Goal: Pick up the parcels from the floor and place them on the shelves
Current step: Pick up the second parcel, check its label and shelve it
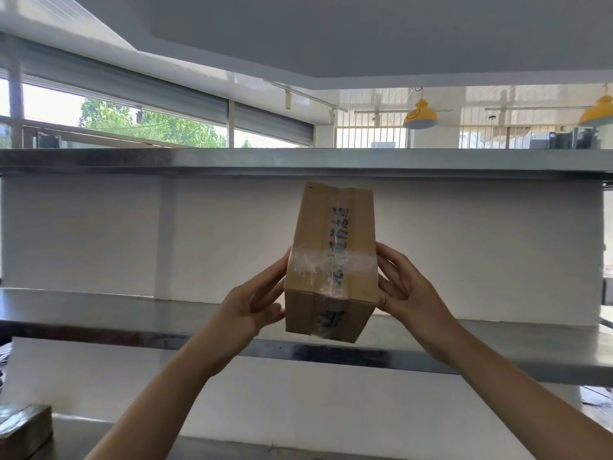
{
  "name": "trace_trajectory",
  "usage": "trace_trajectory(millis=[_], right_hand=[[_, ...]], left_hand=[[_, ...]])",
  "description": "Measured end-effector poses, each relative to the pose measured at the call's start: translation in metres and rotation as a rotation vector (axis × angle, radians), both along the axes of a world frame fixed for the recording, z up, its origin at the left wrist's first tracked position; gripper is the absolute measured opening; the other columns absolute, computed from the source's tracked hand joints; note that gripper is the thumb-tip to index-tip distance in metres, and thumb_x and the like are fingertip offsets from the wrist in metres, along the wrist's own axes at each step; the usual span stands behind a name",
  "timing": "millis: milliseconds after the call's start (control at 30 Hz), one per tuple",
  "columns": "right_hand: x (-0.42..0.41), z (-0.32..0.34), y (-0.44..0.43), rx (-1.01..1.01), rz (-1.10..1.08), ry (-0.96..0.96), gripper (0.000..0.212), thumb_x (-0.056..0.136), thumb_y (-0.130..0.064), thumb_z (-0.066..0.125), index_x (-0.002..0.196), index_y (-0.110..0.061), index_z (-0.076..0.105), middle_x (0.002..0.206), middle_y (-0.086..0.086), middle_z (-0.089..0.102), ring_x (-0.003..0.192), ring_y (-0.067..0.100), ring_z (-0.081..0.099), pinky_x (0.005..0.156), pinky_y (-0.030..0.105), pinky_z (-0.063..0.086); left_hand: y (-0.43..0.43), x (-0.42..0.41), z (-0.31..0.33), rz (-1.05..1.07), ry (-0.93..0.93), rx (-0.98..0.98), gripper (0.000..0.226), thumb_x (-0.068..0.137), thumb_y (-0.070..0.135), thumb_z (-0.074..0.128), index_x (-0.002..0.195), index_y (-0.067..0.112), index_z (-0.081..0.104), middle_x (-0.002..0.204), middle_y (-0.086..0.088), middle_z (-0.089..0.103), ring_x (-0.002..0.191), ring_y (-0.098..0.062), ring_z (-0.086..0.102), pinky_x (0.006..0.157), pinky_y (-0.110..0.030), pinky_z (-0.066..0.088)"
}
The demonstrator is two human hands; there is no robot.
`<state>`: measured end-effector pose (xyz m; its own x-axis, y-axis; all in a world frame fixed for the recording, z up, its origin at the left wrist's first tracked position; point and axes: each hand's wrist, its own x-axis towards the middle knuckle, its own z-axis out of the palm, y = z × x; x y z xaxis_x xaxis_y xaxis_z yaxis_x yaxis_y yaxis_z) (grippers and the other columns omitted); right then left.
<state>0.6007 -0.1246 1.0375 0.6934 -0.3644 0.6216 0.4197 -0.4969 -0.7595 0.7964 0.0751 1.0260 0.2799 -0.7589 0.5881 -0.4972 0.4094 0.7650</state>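
Note:
A brown cardboard parcel [331,260], sealed with clear tape and marked with dark writing, is held in the air between both hands. My left hand [255,303] presses its left side and my right hand [408,290] presses its right side. The parcel's long axis points away from me, over the front edge of the middle metal shelf [99,313]. Its near end hangs slightly in front of that edge. Above it runs the top metal shelf [199,161].
A lower shelf [132,436] lies at the bottom, with another taped parcel [23,426] at its left end. A white wall backs the shelves. Windows and yellow hanging lamps [420,116] show above the top shelf.

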Motion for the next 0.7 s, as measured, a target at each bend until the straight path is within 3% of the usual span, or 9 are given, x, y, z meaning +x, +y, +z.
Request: trace_trajectory(millis=[67,133,300,367,433,500,600,667,700], right_hand=[[0.003,-0.004,0.001,0.023,-0.007,-0.016,0.077,0.083,0.013,0.067,0.147,-0.019,0.039,0.153,-0.009,0.045,0.129,0.001,0.055,0.092,0.019,0.054],[0.007,-0.008,0.002,0.030,0.008,-0.011,0.083,0.078,0.012,0.072,0.147,-0.019,0.038,0.154,-0.007,0.043,0.131,0.008,0.055,0.098,0.026,0.053],[0.013,-0.011,0.003,0.050,-0.002,0.031,0.110,0.056,-0.034,0.095,0.149,-0.026,0.037,0.152,-0.007,0.047,0.138,0.013,0.049,0.112,0.043,0.043],[0.016,-0.009,0.004,0.038,-0.018,0.032,0.108,0.056,-0.034,0.094,0.148,-0.029,0.038,0.151,-0.013,0.046,0.139,0.011,0.046,0.115,0.045,0.039],[0.020,-0.007,0.006,0.000,-0.043,0.046,0.106,0.056,-0.029,0.092,0.146,-0.037,0.035,0.150,-0.021,0.042,0.142,0.008,0.041,0.116,0.039,0.039],[0.022,-0.005,0.007,-0.042,-0.068,0.058,0.119,0.047,-0.044,0.094,0.147,-0.041,0.029,0.151,-0.021,0.035,0.143,0.001,0.036,0.114,0.028,0.039],[0.027,-0.007,0.006,-0.118,-0.139,0.074,0.136,0.037,-0.066,0.088,0.150,-0.045,0.017,0.154,-0.020,0.022,0.144,-0.005,0.027,0.116,0.021,0.032],[0.027,-0.006,0.007,-0.149,-0.186,0.090,0.148,0.030,-0.077,0.082,0.153,-0.045,0.005,0.152,-0.025,0.012,0.145,-0.005,0.021,0.112,0.012,0.027],[0.026,-0.005,0.008,-0.158,-0.205,0.109,0.154,0.027,-0.080,0.080,0.153,-0.045,-0.002,0.150,-0.029,0.008,0.145,-0.003,0.017,0.112,0.014,0.025]], left_hand=[[0.003,0.002,-0.002,0.001,-0.043,0.012,0.084,0.092,-0.024,0.050,0.150,0.037,0.041,0.153,0.025,0.047,0.143,-0.003,0.044,0.108,-0.035,0.050],[0.006,0.003,-0.003,-0.019,-0.076,0.024,0.088,0.090,-0.025,0.052,0.153,0.035,0.037,0.154,0.025,0.045,0.144,-0.001,0.041,0.110,-0.032,0.048],[0.009,0.006,-0.003,-0.030,-0.101,0.080,0.092,0.086,-0.001,0.073,0.156,0.040,0.028,0.152,0.024,0.048,0.141,-0.001,0.046,0.108,-0.029,0.049],[0.008,0.006,-0.005,-0.024,-0.079,0.083,0.094,0.082,0.008,0.080,0.156,0.037,0.030,0.147,0.021,0.054,0.138,-0.003,0.050,0.106,-0.029,0.050],[0.006,0.005,-0.009,-0.012,-0.039,0.068,0.088,0.078,0.008,0.082,0.151,0.030,0.038,0.136,0.015,0.064,0.131,-0.006,0.057,0.101,-0.027,0.054],[0.004,0.005,-0.013,-0.003,0.004,0.040,0.079,0.077,0.005,0.081,0.144,0.025,0.046,0.129,0.010,0.069,0.126,-0.010,0.061,0.095,-0.025,0.056],[0.001,0.010,-0.019,0.014,0.053,-0.005,0.069,0.075,0.004,0.081,0.136,0.019,0.054,0.125,0.004,0.071,0.123,-0.014,0.064,0.094,-0.030,0.056],[-0.001,0.013,-0.022,0.022,0.075,-0.018,0.060,0.073,0.006,0.079,0.128,0.017,0.058,0.120,0.004,0.074,0.119,-0.014,0.066,0.090,-0.025,0.056],[-0.001,0.015,-0.024,0.021,0.075,-0.020,0.057,0.073,0.007,0.078,0.125,0.015,0.059,0.119,0.005,0.074,0.117,-0.012,0.067,0.089,-0.023,0.055]])
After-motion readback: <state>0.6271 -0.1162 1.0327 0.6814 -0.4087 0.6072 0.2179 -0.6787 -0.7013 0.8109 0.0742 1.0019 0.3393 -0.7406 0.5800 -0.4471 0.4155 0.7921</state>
